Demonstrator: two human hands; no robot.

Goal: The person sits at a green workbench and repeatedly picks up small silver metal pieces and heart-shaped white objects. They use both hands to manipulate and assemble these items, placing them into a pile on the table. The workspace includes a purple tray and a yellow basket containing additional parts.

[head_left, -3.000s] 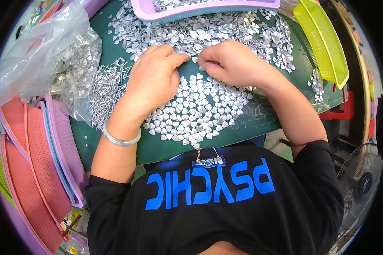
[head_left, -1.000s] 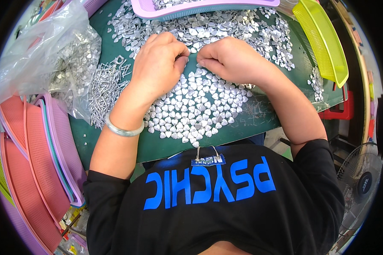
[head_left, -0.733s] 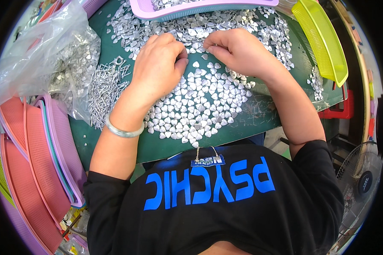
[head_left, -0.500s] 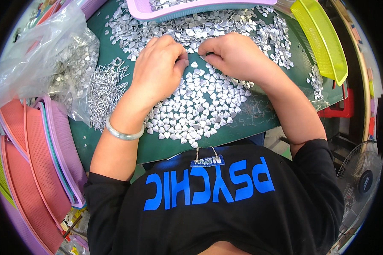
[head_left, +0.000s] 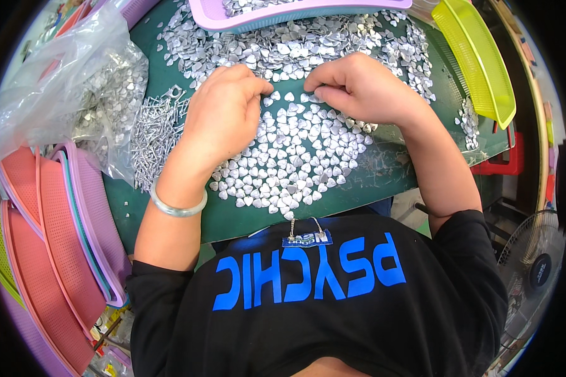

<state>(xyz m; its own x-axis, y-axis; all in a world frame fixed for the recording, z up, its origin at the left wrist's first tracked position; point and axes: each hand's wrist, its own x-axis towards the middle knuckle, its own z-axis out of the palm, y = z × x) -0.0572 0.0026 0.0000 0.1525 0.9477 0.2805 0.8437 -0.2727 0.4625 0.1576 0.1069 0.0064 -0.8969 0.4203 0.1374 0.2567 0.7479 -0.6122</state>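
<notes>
Silver heart-shaped metal pieces lie spread out in a loose single layer on the green tabletop. My left hand is at the upper left of this layer, palm down, its bent index finger reaching to a few hearts; its thumb is partly hidden. Opposite it, my right hand hovers low over the table with thumb and index finger curled and a small gap between them. Hearts lie right by its fingertips. No piece shows gripped in either hand. Beyond both hands is a thick heap of hearts.
A lilac-and-blue basket holding hearts stands behind the heap. At left are a pile of silver pins and a clear plastic bag of pieces. Stacked pink baskets stand by the table; a yellow-green basket is at right.
My hands have moved apart, left hand to the left and slightly nearer me, right hand to the right. Single hearts now show in the gap between them.
</notes>
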